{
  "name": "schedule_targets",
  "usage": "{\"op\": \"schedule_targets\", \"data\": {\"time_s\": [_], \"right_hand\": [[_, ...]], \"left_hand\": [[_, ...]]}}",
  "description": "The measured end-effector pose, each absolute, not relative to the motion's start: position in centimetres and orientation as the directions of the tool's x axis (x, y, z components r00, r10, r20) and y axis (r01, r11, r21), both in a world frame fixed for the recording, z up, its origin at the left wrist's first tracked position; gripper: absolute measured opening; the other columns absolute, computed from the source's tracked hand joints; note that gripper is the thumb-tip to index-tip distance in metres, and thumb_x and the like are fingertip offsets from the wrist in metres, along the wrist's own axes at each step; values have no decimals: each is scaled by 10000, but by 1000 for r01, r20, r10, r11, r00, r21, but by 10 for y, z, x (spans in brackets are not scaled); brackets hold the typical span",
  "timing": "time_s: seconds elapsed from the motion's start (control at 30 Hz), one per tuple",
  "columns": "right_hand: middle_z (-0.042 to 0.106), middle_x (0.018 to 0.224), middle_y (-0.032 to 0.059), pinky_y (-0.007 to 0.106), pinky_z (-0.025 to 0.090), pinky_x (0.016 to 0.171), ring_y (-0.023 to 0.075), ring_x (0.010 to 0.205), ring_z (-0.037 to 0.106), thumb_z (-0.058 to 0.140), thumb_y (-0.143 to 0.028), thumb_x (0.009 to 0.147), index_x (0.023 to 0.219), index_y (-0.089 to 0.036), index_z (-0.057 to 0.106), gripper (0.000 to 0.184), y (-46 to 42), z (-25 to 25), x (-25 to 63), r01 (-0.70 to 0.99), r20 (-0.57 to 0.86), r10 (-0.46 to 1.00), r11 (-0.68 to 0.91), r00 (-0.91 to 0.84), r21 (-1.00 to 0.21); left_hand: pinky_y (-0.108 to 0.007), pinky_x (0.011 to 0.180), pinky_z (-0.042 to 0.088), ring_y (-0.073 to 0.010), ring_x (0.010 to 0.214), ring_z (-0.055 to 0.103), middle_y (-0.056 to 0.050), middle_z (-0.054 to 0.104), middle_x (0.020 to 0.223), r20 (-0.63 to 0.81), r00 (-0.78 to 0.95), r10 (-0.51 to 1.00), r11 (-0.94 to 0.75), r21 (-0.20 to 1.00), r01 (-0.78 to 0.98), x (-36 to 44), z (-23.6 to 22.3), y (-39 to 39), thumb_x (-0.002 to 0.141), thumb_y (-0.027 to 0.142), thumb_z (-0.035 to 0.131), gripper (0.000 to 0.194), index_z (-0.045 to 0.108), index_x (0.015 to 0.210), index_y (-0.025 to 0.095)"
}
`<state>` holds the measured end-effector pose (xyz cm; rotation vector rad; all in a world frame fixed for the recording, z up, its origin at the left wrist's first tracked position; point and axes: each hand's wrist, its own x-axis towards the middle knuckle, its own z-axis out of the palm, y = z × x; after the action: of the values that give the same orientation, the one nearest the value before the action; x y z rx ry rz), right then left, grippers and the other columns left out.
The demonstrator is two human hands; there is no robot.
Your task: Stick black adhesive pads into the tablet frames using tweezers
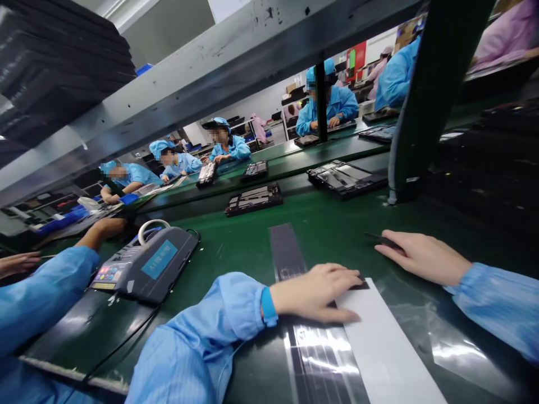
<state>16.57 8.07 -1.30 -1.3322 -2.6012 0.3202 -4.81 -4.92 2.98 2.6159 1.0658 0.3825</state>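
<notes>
A long green worktop (236, 252) is running through a factory room, and co-workers (227, 143) in blue coats are sitting along it, beside black frames (254, 199). Near the left, a grey machine (147, 269) with a tape roll is standing. A long shiny film strip (320, 348) with white paper backing (379, 336) is lying flat on the worktop, near the right; it is looking light, thin and slippery, so its edges are probably the better place for taking it. The left hand (315, 292) is pressing open on the strip, and the right hand (421, 258) is closing around a small dark tool (382, 241).
</notes>
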Motion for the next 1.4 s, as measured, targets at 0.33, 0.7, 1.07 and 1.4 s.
{"op": "schedule_targets", "data": {"time_s": [0.33, 0.7, 1.07, 1.4], "right_hand": [[572, 702, 33, 319, 364, 588, 212, 657, 563, 330, -445, 843, 717, -223, 402, 266, 81, -11, 165, 779, 38, 820, 556, -571, -292], [568, 742, 36, 322, 367, 619, 212, 696, 558, 294, -446, 852, 739, -219, 396, 274, 80, -10, 166, 779, 22, 817, 557, -576, -286], [574, 677, 41, 275, 344, 574, 184, 622, 544, 438, -344, 824, 680, -187, 447, 213, 100, 2, 149, 740, 79, 799, 585, -596, -331], [489, 1150, 165, 320, 444, 754, 202, 940, 552, 494, -252, 858, 1137, -82, 491, 327, 193, 23, 79, 875, 193, 943, 324, -270, -360]], "left_hand": [[-364, 1058, 275, -255, 1263, 354, -130, 419, 1359, 125, 668, 733, -676, 244, 696, -48, 13, -59, 864, 406, 419, 536, 383, 1293, 86], [-352, 1059, 266, -237, 1258, 354, -107, 415, 1366, 110, 658, 745, -662, 241, 710, -47, 14, -60, 866, 407, 414, 525, 377, 1299, 113], [-335, 1064, 247, -216, 1258, 345, -96, 410, 1369, 88, 659, 747, -659, 228, 717, -47, 16, -59, 875, 403, 405, 510, 372, 1301, 124], [-337, 1054, 259, -222, 1250, 351, -97, 410, 1369, 90, 659, 747, -660, 222, 718, -47, 16, -60, 875, 409, 405, 514, 371, 1298, 119]]}}
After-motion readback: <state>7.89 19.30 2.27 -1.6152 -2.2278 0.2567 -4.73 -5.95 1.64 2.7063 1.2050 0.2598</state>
